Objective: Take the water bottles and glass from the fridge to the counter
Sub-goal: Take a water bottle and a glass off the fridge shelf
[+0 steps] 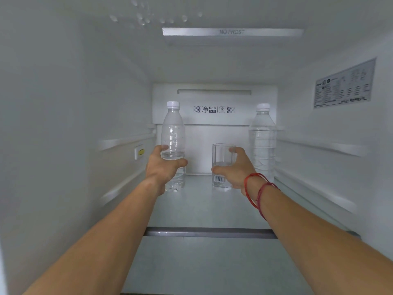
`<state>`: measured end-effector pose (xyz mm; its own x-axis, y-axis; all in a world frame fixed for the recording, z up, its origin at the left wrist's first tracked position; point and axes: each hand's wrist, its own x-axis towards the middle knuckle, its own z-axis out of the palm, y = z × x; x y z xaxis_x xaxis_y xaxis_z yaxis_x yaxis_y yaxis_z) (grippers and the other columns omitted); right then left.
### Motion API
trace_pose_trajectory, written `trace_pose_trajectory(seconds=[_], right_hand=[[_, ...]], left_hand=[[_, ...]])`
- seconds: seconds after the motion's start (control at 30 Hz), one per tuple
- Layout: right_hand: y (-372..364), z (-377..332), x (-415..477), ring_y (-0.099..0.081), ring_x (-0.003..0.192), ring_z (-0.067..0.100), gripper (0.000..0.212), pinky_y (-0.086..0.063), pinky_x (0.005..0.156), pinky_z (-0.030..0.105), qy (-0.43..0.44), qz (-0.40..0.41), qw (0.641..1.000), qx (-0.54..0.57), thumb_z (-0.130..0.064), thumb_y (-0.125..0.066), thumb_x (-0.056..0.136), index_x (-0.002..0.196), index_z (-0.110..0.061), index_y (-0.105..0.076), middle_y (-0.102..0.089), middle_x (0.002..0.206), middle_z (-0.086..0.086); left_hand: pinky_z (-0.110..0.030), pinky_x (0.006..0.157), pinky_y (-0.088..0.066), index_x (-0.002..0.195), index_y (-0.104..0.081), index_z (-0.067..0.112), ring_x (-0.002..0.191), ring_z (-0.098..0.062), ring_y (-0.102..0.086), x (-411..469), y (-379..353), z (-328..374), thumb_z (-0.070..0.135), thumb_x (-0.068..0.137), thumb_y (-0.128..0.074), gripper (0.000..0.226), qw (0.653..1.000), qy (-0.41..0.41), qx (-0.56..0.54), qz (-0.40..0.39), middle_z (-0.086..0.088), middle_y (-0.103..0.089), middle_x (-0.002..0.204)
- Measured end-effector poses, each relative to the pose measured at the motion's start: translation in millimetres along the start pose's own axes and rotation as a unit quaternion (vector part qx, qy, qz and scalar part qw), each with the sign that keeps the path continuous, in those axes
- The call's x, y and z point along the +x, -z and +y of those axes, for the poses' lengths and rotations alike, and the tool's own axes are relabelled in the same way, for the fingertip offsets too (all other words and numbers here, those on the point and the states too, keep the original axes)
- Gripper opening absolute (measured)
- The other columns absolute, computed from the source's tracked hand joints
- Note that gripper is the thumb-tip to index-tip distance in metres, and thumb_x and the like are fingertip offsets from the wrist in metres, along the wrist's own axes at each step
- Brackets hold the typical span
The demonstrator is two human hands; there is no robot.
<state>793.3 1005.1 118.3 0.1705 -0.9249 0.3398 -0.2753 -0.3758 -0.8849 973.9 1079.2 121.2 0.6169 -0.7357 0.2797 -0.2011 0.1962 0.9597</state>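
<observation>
Left bottle [173, 133] is clear, smooth-shouldered plastic with a ribbed white screw cap, and it stands upright at the far left of the fridge shelf [204, 209]. Water fills only its lower part. The left hand [163, 165] grasps it low on the body, with the thumb across the near face and the fingers curled round the far side. The bottle's base sits at shelf level, though I cannot tell whether it still bears on the shelf.

To the right of it, near the middle, is the glass [222, 158], a straight-sided clear tumbler with a thick base, partly filled with water, with a small barcode sticker [220, 179] near its foot. The right hand [236, 169] wraps round it from the right side, thumb across the near face and fingertips showing through the far wall. Two thin red cord bracelets [258, 191] circle that wrist.

The right bottle [262, 141] is taller, with ringed ridges down its clear plastic body and a white cap. It stands upright at the far right, just beside the right wall, and no hand touches it.

The shelf is a pale, flat, glassy pane with a grey metal strip [208, 232] along its near edge. The fridge lining is matte white plastic with moulded rails on both walls. A printed panel [214, 109] spans the far wall, a rating label [344, 84] is stuck to the right wall, and a silver bar [232, 31] on the ceiling reads NO FROST.
</observation>
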Motion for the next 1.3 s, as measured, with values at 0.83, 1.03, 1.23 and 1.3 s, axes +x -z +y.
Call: trace_pose_trajectory(seconds=[0.83, 1.03, 1.23, 1.3], right_hand=[[44, -42, -87, -0.065, 0.089, 0.025, 0.072, -0.06, 0.068, 0.038, 0.017, -0.008, 0.999, 0.047, -0.021, -0.089, 0.066, 0.121, -0.038, -0.046, -0.065, 0.113, 0.004], [49, -53, -126, -0.067, 0.098, 0.027, 0.069, -0.06, 0.068, 0.035, 0.032, -0.006, 0.998, 0.054, -0.025, -0.089, 0.066, 0.119, -0.04, -0.047, -0.062, 0.117, 0.002], [47, -61, -156, -0.067, 0.092, 0.02, 0.07, -0.059, 0.067, 0.034, 0.037, -0.015, 0.997, 0.064, -0.027, -0.088, 0.064, 0.119, -0.043, -0.048, -0.063, 0.108, -0.004], [48, -65, -163, -0.067, 0.093, 0.02, 0.07, -0.06, 0.069, 0.036, 0.038, -0.016, 0.997, 0.066, -0.027, -0.088, 0.065, 0.12, -0.042, -0.048, -0.063, 0.109, -0.003]], left_hand=[[-0.028, 0.06, -0.048, 0.126, -0.054, 0.03, 0.088, -0.023, -0.068, -98, 46, 46, 0.016, 0.07, -0.086, 0.066, 0.996, -0.038, -0.055, -0.055, 0.001, -0.067, 0.114], [-0.028, 0.061, -0.05, 0.123, -0.056, 0.03, 0.087, -0.023, -0.07, -139, 58, 57, 0.017, 0.068, -0.087, 0.064, 0.996, -0.052, -0.047, -0.057, 0.003, -0.07, 0.107], [-0.026, 0.058, -0.044, 0.118, -0.056, 0.032, 0.089, -0.022, -0.072, -170, 75, 62, 0.02, 0.067, -0.086, 0.061, 0.997, -0.053, -0.03, -0.047, 0.006, -0.069, 0.103], [-0.025, 0.058, -0.044, 0.117, -0.056, 0.031, 0.089, -0.023, -0.071, -176, 81, 64, 0.02, 0.067, -0.087, 0.06, 0.997, -0.055, -0.031, -0.044, 0.005, -0.069, 0.107]])
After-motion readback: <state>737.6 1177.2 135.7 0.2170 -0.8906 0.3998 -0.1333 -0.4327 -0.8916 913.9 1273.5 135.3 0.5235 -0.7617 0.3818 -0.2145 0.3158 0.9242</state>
